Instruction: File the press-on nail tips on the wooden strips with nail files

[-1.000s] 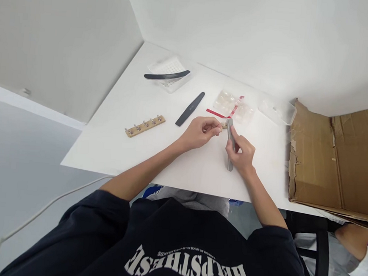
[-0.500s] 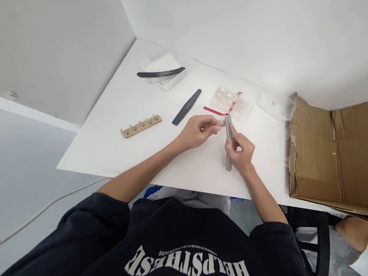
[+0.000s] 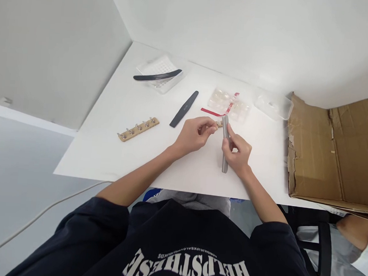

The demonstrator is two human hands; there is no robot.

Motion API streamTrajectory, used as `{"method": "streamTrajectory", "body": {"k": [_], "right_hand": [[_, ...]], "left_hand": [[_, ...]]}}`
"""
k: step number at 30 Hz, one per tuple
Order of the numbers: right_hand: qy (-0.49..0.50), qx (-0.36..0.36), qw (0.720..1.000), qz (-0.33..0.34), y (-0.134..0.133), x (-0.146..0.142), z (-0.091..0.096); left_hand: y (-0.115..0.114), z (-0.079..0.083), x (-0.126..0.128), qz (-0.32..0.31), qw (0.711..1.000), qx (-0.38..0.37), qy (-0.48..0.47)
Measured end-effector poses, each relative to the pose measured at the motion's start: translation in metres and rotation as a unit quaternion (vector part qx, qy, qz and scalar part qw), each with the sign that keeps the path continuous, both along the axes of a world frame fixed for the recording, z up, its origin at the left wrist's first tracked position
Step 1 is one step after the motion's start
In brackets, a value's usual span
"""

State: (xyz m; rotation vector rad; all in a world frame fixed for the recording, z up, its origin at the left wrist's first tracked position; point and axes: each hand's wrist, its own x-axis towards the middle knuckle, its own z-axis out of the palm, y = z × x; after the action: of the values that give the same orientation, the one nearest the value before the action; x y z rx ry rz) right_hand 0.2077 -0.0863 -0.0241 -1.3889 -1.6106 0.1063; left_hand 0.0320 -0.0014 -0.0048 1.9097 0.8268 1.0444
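Observation:
Near the middle of the white table, my right hand [image 3: 238,153] is closed around a thick grey nail file [image 3: 225,164], which stands roughly lengthwise away from me. Just to its left, the thumb and fingertips of my left hand [image 3: 195,134] are pinched together; whatever they hold is too small to make out. A gap separates those fingertips from the file. Between and behind the hands shows part of a small wooden piece [image 3: 220,124], mostly hidden. A dark, wide nail file [image 3: 184,108] lies beyond my left hand.
A wooden strip with metal clips [image 3: 138,129] lies at left. Behind it, a curved black file [image 3: 158,76] rests across a clear plastic box [image 3: 172,86]. Clear molded packaging [image 3: 219,98], a red strip [image 3: 212,112] and a clear container [image 3: 278,106] lie beyond. A cardboard box [image 3: 313,152] stands right.
The whole view has shifted slightly, so the table things appear a little to the left and lower. Both hands keep nearly the same pose, the right one still holding the grey file.

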Motion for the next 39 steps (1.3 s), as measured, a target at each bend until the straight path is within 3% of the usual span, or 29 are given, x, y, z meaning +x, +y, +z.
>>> {"method": "streamTrajectory", "body": {"k": [4, 8, 20, 28, 35, 39], "right_hand": [[0.013, -0.015, 1.0, 0.005, -0.001, -0.005, 0.0], [0.015, -0.024, 1.0, 0.007, -0.002, -0.007, 0.001], [0.011, -0.015, 1.0, 0.001, 0.002, -0.001, -0.003], [-0.071, 0.019, 0.997, -0.019, 0.002, -0.002, -0.007], [-0.1, 0.023, 0.995, -0.015, 0.001, -0.002, -0.007], [-0.105, 0.04, 0.993, 0.025, 0.0, -0.002, -0.006]], "left_hand": [[-0.004, 0.001, 0.001, 0.024, 0.998, 0.059, 0.011], [-0.004, 0.001, 0.001, 0.021, 0.998, 0.065, 0.014], [-0.004, 0.008, 0.001, 0.018, 0.996, -0.06, -0.057], [0.005, 0.01, 0.002, -0.03, 0.967, -0.197, -0.161], [0.006, 0.008, 0.003, -0.02, 0.959, -0.221, -0.179], [0.007, 0.005, 0.003, -0.021, 0.955, -0.235, -0.182]]}}
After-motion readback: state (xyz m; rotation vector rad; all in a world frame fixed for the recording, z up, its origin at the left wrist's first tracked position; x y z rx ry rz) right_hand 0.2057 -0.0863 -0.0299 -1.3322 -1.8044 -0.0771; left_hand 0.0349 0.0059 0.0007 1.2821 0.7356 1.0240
